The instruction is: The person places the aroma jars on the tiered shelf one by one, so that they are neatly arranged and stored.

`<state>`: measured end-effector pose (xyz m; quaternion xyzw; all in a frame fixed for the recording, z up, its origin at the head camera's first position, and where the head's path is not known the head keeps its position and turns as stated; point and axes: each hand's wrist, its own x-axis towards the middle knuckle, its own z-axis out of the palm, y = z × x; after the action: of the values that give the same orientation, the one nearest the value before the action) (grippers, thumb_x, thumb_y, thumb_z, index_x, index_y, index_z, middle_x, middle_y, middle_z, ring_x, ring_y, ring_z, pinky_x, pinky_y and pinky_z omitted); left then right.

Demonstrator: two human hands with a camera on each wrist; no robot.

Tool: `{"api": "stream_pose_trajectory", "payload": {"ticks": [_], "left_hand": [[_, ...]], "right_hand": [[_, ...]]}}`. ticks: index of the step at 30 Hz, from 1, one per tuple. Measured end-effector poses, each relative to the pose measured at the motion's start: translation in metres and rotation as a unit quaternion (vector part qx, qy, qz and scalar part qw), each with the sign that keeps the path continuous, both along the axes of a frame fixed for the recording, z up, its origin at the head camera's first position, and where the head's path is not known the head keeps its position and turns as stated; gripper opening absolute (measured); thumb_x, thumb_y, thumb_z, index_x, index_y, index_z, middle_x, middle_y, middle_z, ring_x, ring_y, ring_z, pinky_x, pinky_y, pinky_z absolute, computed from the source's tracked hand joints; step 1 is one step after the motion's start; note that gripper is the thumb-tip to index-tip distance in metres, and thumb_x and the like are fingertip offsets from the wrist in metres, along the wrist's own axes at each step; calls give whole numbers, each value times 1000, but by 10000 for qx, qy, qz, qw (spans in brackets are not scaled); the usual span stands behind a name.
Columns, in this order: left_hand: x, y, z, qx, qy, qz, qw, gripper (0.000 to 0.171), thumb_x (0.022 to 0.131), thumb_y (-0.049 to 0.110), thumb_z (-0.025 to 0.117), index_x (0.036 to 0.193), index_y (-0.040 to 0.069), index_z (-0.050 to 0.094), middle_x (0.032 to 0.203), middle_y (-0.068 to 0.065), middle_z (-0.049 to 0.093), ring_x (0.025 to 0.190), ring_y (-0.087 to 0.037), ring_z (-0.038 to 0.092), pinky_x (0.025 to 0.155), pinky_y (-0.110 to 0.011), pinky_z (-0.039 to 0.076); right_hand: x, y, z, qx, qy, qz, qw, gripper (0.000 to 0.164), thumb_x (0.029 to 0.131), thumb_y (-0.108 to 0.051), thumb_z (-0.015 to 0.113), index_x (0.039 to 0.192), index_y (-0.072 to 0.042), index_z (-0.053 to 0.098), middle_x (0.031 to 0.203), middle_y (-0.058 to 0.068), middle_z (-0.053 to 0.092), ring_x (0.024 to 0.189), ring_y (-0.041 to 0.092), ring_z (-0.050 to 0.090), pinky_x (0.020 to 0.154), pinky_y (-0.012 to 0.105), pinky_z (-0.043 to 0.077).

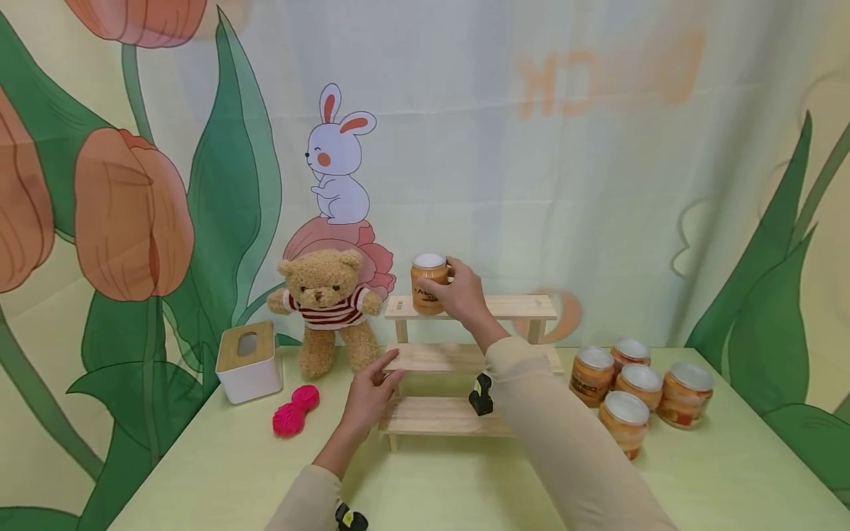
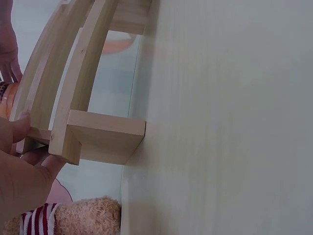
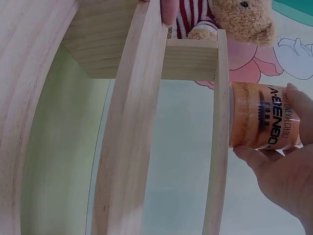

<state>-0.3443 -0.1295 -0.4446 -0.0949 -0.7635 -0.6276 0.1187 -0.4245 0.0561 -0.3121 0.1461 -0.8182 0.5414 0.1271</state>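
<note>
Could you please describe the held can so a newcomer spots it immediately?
Find the three-tiered wooden stand. Near the left end of its top shelf is an orange can. Unlike the five cans right of the stand, it is in the right hand.

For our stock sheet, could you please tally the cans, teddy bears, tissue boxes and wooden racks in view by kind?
Orange cans: 6, one in the right hand
Teddy bear: 1
Tissue box: 1
Three-tier wooden rack: 1
Total: 9

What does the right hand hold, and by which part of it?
The right hand holds a can by its side, thumb across the front.
</note>
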Motion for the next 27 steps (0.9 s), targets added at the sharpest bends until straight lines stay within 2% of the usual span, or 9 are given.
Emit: {"api": "stream_pose_trajectory", "payload": {"ticks": [4,6,9,17,23,27], "left_hand": [[0,1,0,-37,-87,40,9999,46,99,14,66,143,8,56,73,-15,55,57,-9,40,49,-21,33],[-7,-1,-8,-36,-109,77,9999,46,98,18,67,143,12,57,76,-14,58,58,-9,41,49,-21,34],[-8,-1,-8,-45,-100,82,9999,46,98,17,66,143,12,57,78,-16,60,58,-9,41,50,-21,34],[-5,-2,-6,-12,-101,63,9999,46,98,17,66,143,12,57,70,-11,54,56,-9,39,49,-22,33],[-4,-1,-4,90,-43,-4,9999,47,98,15,67,143,9,57,70,-13,54,55,-9,38,48,-22,32],[-4,0,-4,90,-107,28,9999,46,98,14,67,142,9,58,69,-11,52,55,-8,38,48,-21,32]], "right_hand": [[2,3,-3,-92,-274,-22,9996,81,91,-32,76,153,-3,34,141,18,51,126,32,53,99,47,48],[5,6,-5,-169,-460,-74,9988,87,89,-35,77,155,-3,30,143,18,50,127,31,51,99,47,47],[9,10,-10,-244,-570,-185,9979,90,87,-41,78,155,-5,31,142,17,51,128,32,51,99,48,47],[23,20,-15,-299,-251,-217,9990,75,88,-40,77,145,-3,46,139,18,54,128,37,51,97,49,48],[43,35,-18,-245,89,-111,9996,67,87,-39,78,141,-7,53,136,10,57,127,30,53,97,48,49],[55,50,-23,-282,281,-13,9992,62,88,-37,78,138,-8,56,136,10,58,126,28,53,97,46,48]]}}
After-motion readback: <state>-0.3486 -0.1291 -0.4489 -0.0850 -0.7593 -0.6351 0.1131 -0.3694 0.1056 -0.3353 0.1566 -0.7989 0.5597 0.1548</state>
